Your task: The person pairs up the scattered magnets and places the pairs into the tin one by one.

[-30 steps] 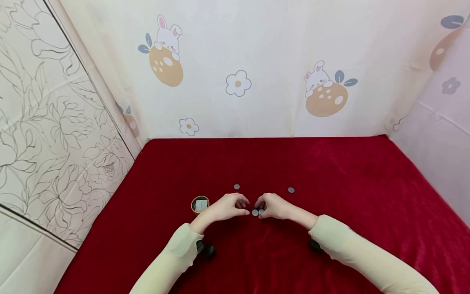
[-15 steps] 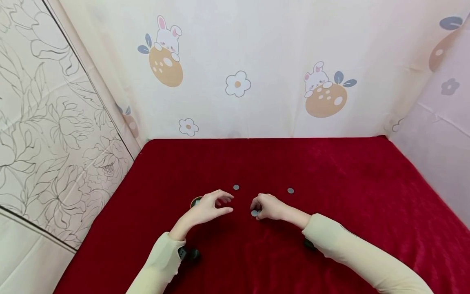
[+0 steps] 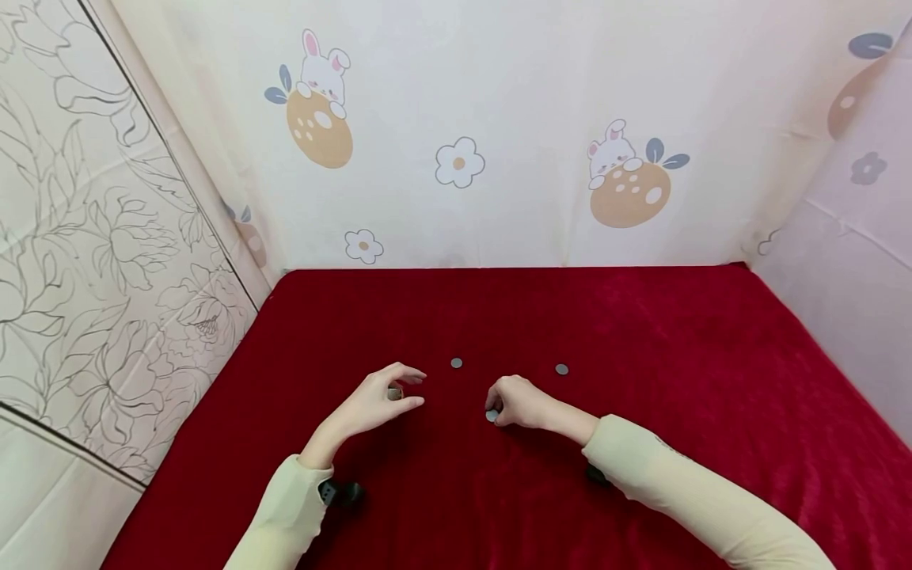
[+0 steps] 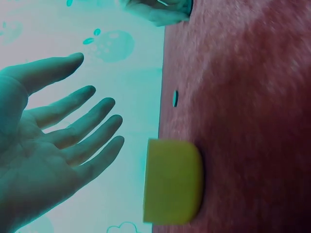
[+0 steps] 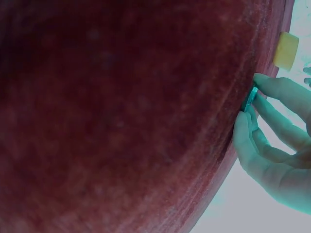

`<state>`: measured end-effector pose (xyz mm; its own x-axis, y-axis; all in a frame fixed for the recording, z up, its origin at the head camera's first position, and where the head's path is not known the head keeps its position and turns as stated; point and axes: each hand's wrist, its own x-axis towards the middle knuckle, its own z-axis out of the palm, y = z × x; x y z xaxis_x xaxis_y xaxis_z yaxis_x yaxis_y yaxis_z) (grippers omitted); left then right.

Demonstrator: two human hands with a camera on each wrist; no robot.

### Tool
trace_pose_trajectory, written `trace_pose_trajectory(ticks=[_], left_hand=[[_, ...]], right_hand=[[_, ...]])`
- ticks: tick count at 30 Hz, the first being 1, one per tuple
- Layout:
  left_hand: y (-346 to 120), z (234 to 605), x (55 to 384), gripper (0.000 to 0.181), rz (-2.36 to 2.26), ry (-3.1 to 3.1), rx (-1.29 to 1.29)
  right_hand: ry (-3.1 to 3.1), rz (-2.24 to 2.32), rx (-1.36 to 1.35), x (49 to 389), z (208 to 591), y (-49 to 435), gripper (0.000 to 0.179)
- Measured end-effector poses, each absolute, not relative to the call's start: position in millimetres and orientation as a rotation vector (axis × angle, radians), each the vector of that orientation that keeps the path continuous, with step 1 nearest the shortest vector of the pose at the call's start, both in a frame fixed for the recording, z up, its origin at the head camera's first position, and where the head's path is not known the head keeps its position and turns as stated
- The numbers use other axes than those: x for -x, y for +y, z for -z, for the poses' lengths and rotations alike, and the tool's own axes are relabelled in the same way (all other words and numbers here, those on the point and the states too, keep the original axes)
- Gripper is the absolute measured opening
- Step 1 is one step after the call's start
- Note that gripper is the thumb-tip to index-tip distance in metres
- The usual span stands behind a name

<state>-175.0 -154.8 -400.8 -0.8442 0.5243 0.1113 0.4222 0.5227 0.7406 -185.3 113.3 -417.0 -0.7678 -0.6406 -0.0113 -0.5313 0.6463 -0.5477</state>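
– Notice the deep-red velvety cloth (image 3: 641,340) underneath?
– Soft, napped, faintly lustrous.
– And the thin round grey discs (image 3: 492,416)?
– Flat, smooth, metal-looking.
– Now take the yellow round-bottomed cup (image 4: 174,182).
– Smooth, matt; wood or plastic, hard to tell.
– And the white rabbit-printed hanging (image 3: 527,79)?
– Thin matt cloth, lightly creased. Add the cream fabric sleeves (image 3: 663,483): matt too, wrinkled.

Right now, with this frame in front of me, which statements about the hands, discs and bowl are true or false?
1. The right hand has fingers and thumb on a grey disc. True.
2. The left hand pinches a disc. False: its fingers are apart and hold nothing.
3. A second disc and a third disc lie apart on the red cloth. True.
4. The bowl is nearer the right hand. False: it is nearer the left hand.
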Motion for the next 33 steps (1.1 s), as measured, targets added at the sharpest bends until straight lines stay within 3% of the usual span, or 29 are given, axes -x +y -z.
trace_pose_trajectory(ticks=[19,33], left_hand=[[-187,408,171,0.033,-1.216,2.783,-0.787],[-204,419,172,0.048,-1.1,2.797,-0.679]], right_hand=[[2.567,0.942,0.967,192,397,88,0.013],[2.522,1.044,1.018,199,388,47,0.015]])
